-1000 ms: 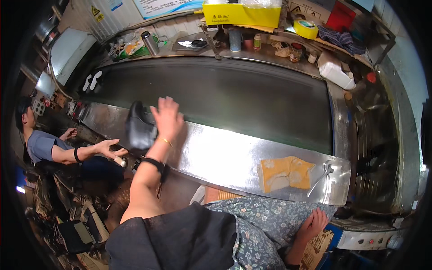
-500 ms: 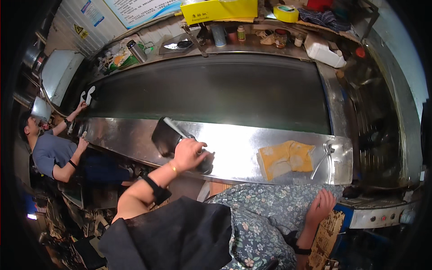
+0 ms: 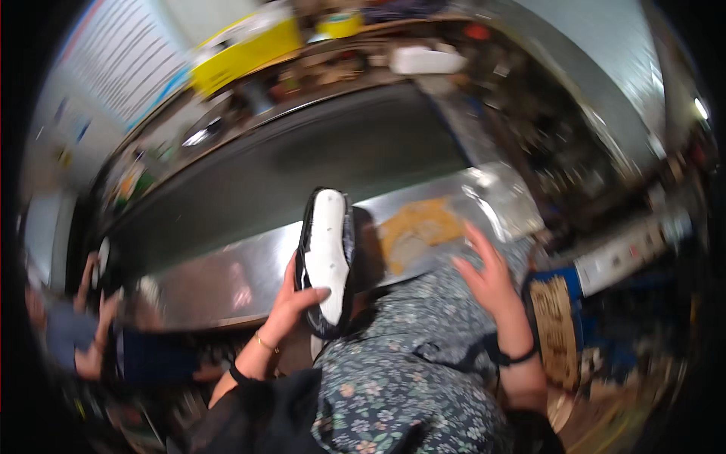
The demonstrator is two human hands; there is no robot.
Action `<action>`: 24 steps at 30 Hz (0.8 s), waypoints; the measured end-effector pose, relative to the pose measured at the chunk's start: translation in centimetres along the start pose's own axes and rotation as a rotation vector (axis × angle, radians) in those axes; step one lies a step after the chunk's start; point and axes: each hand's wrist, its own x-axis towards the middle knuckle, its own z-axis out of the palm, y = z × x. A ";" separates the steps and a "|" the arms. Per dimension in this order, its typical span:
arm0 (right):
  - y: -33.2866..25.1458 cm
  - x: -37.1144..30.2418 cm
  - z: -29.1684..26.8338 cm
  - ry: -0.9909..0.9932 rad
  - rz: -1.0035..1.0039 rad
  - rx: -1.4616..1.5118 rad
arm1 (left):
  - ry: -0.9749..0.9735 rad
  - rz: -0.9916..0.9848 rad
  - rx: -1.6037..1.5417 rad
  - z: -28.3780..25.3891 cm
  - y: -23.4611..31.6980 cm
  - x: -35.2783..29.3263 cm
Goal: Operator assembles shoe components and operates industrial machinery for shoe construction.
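My left hand [image 3: 283,306] is closed round the near part of a black shoe upper [image 3: 349,253], its thumb lying over the white insole [image 3: 327,227]. The shoe is held bottom up above the metal ledge [image 3: 204,284], its long axis pointing away from me. To the right, my right hand [image 3: 488,276] is empty, fingers spread, over my floral apron [image 3: 423,340]. Beyond it, a yellow folded cloth or glove [image 3: 420,223] lies on the ledge. A metal tool [image 3: 484,197] beside that cloth is blurred.
A dark conveyor belt [image 3: 280,166] runs behind the ledge. A yellow box [image 3: 246,49], a roll of yellow tape [image 3: 340,25] and a white jug [image 3: 427,60] stand at the back. At the far left, a co-worker [image 3: 76,333] holds a white piece [image 3: 103,257].
My left hand has turned the shoe so its white insole shows and brought it upright in view. My right hand has risen from the apron's edge. The view has swung to the right.
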 end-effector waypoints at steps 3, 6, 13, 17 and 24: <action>-2.6 3.0 -2.5 0.250 0.102 0.409 | -0.439 -0.036 0.163 7.9 1.5 2.0; -4.6 1.1 -7.8 0.508 0.198 0.223 | -1.023 0.243 0.463 14.8 2.2 4.0; -6.0 -7.0 -8.5 0.430 0.241 -0.219 | -0.948 0.056 0.213 26.9 -1.1 9.4; -2.4 -6.8 -10.1 0.376 0.427 -0.160 | -1.031 -0.120 0.085 29.3 -2.9 12.2; 0.0 -7.1 -10.8 0.107 0.512 -0.013 | -1.102 -0.152 0.088 29.5 -3.1 13.6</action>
